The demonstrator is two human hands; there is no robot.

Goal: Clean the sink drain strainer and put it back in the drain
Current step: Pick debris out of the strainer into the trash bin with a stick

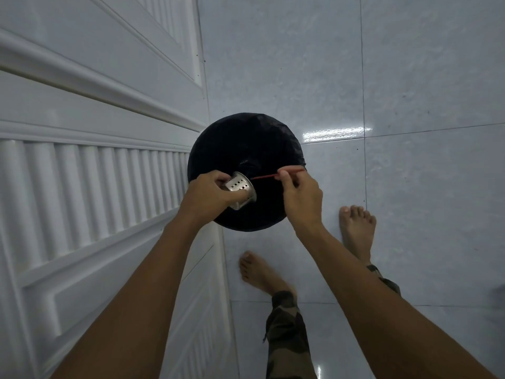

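A steel drain strainer (240,187), cup-shaped with small holes in its side, lies tilted on its side in my left hand (207,194). I hold it over a round bin lined with a black bag (246,149). My right hand (299,196) pinches a thin red stick (266,176). The stick's tip points left at the strainer's open mouth. The inside of the strainer is hidden from view.
A white panelled door (95,160) fills the left side, close to the bin. Pale glossy floor tiles (382,77) spread to the right. My two bare feet (355,228) stand just below and right of the bin.
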